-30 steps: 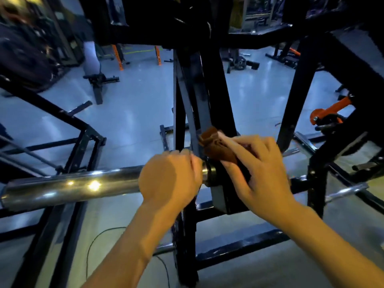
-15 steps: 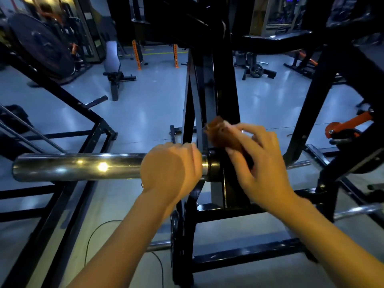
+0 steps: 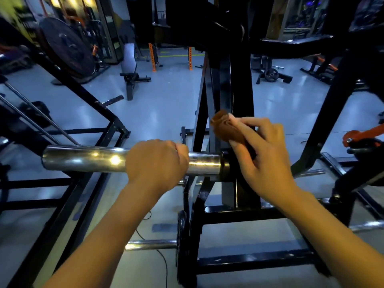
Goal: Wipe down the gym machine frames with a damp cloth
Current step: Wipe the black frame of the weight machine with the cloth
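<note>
A black machine frame upright (image 3: 242,96) rises in the middle of the view. A chrome sleeve bar (image 3: 83,157) sticks out of it to the left. My left hand (image 3: 155,161) grips that bar close to its black collar. My right hand (image 3: 264,150) holds a folded brown cloth (image 3: 225,126) and presses it against the upright just above the collar. The cloth's lower part is hidden under my fingers.
Black frame members (image 3: 255,265) cross low in front of me and slant at left (image 3: 87,94). A weight plate (image 3: 66,48) hangs at far left. An orange-handled part (image 3: 361,133) sits at right. A bench (image 3: 129,65) stands on the grey floor behind. A cable (image 3: 164,265) lies below.
My right hand has slid the cloth a little up the upright. My left hand has shifted slightly left along the bar, away from the collar. The view has tilted upward.
</note>
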Available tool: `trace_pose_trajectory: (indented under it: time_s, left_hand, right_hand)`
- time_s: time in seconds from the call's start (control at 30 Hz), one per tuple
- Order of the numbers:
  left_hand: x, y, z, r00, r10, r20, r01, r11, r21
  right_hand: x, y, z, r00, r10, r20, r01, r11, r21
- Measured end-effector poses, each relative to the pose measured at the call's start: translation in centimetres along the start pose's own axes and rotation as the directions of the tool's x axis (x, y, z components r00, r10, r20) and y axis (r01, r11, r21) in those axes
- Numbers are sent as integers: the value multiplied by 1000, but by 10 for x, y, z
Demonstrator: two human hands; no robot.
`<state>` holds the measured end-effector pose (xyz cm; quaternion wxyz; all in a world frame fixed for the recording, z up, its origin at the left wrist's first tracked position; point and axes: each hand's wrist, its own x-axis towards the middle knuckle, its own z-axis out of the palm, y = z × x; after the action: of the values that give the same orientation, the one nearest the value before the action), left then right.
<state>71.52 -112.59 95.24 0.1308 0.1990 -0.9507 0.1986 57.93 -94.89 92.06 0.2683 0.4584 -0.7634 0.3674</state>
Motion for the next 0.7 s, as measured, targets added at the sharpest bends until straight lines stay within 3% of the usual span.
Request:
trace_pose_trajectory:
  time_s: [0.27, 0.37, 0.43, 0.6, 0.7]
  left_hand:
    - [-1, -3, 6, 995, 96, 28, -99, 975, 200]
    - [-2, -4, 6, 995, 99, 0, -97, 971, 218]
    - [-2, -5, 6, 998, 63, 3, -63, 983, 175]
    - [2, -4, 15, 998, -50, -33, 51, 998, 29]
    - [2, -3, 14, 983, -176, -51, 166, 974, -157]
  right_hand:
    - [-63, -3, -17, 942, -268, 201, 261, 963, 60]
    - [-24, 5, -11, 991, -108, 80, 107, 994, 19]
    - [-16, -2, -5, 999, -33, 25, 33, 999, 12]
    - [-77, -15, -9, 943, -275, 187, 293, 954, -71]
    - [-55, -1, -10, 951, -258, 169, 265, 964, -19]
